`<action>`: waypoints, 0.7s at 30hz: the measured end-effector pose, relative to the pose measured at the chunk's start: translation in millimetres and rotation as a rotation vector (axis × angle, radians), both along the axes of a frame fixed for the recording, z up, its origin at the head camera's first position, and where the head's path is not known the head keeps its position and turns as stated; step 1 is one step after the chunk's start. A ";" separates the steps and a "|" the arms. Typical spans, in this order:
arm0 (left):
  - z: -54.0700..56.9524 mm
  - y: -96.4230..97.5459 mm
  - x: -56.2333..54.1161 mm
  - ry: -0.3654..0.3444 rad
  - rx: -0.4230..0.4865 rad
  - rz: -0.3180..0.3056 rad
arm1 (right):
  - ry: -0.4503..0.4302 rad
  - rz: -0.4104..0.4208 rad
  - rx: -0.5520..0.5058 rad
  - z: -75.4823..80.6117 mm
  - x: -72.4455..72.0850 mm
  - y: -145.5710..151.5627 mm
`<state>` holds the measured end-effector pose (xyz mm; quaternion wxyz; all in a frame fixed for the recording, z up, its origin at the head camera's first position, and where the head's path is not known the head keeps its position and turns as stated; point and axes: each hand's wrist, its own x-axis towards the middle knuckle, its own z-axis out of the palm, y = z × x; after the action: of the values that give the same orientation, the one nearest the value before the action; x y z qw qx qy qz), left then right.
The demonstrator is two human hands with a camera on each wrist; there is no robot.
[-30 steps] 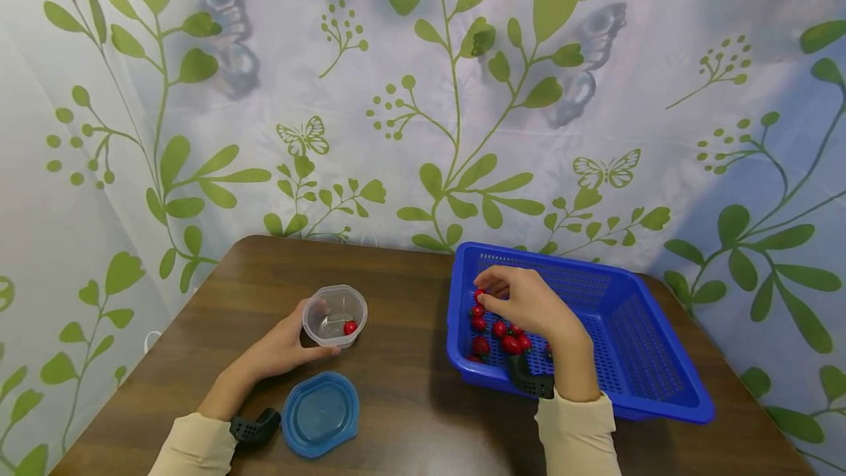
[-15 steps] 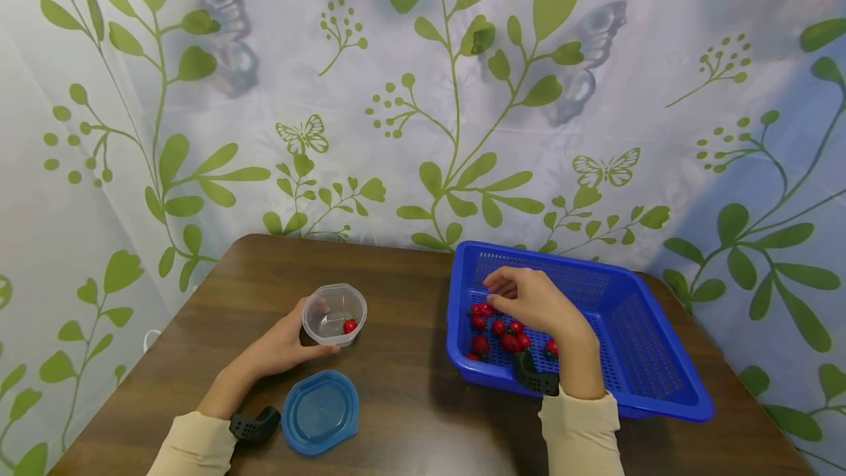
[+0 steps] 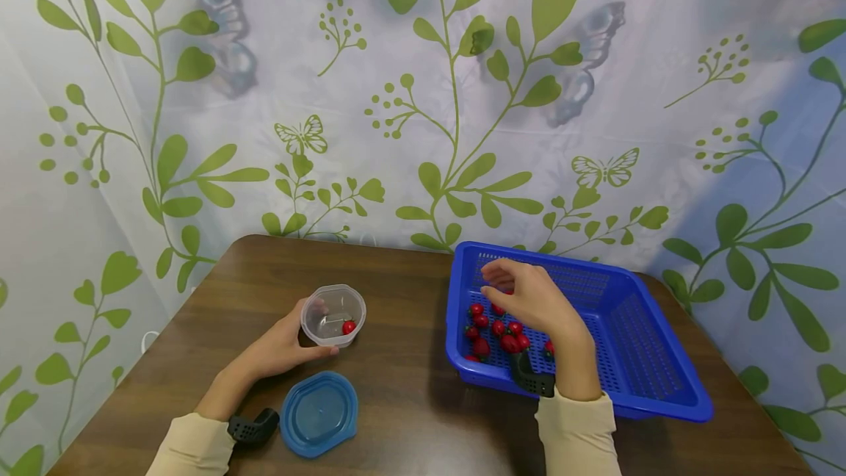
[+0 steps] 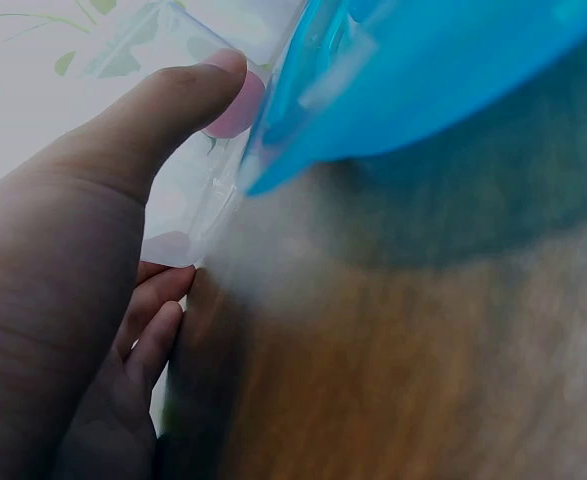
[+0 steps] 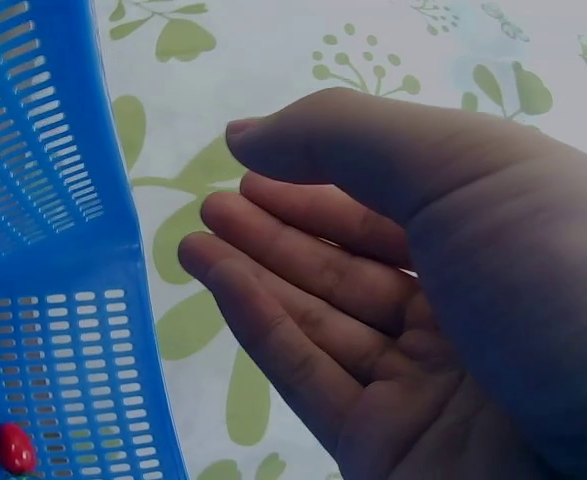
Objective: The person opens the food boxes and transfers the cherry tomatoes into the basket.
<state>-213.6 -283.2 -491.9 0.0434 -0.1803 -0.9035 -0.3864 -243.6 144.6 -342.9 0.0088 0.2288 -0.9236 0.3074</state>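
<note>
My left hand (image 3: pixel 286 347) grips a small clear plastic container (image 3: pixel 324 327) from its left side, with the thumb along the near rim. Inside lies a single red strawberry-like fruit (image 3: pixel 349 327), which shows pale pink through the plastic behind the thumb in the left wrist view. Over the left part of a blue basket (image 3: pixel 661 300) my right hand (image 3: pixel 532 298) hovers with loosely bent fingers. Thumb and fingertips stand apart with nothing between them in the right wrist view. Below that hand, several red fruits (image 3: pixel 509 344) with green tops lie scattered on the basket's slotted floor, some partly hidden by it.
A blue lid (image 3: pixel 319 415) lies on the brown wooden table (image 3: pixel 396 388), just in front of the container and close to the left wrist. Behind the table hangs a leaf-patterned cloth (image 3: pixel 370 131). The basket's raised walls surround the fruits.
A second ago a red fruit showed at my right fingertips; now none does. The right hand has shifted slightly right, and fruits below it lie differently. The left hand and container stay put.
</note>
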 end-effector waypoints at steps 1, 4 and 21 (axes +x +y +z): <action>-0.4 -0.3 -0.2 0.000 -0.002 0.001 | 0.009 -0.003 -0.004 0.0 0.4 -1.2; -1.3 -1.0 -0.7 -0.004 -0.001 0.005 | 0.038 -0.008 -0.015 -0.3 1.5 -6.2; 0.0 -0.9 0.7 -0.002 -0.001 -0.001 | 0.067 0.048 -0.089 1.2 8.1 -46.8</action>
<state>-212.9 -284.1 -491.9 0.0422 -0.1802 -0.9038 -0.3860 -235.5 97.8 -341.7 0.0427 0.2605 -0.9024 0.3406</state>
